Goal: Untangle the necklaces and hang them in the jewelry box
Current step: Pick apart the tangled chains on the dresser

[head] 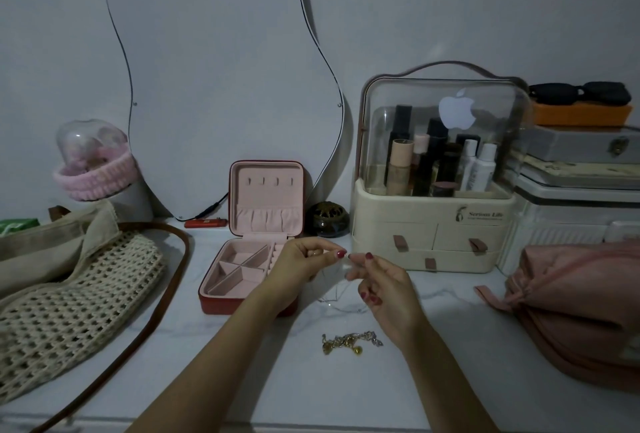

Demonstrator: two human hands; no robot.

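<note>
Head view: at frame centre the left hand (300,259) and right hand (382,285) each pinch a thin silver necklace (334,288), their grip closed on it above the table (242,363). Its fine chain looks light, limp and snag-prone, best held near the clasp. A tangled gold necklace (349,342) lies lower centre. The open jewelry box (254,235), hooks bare, stands just left.

Dim room — pale wall (415,9), wavy mirror (221,86), white tabletop (294,380).
</note>
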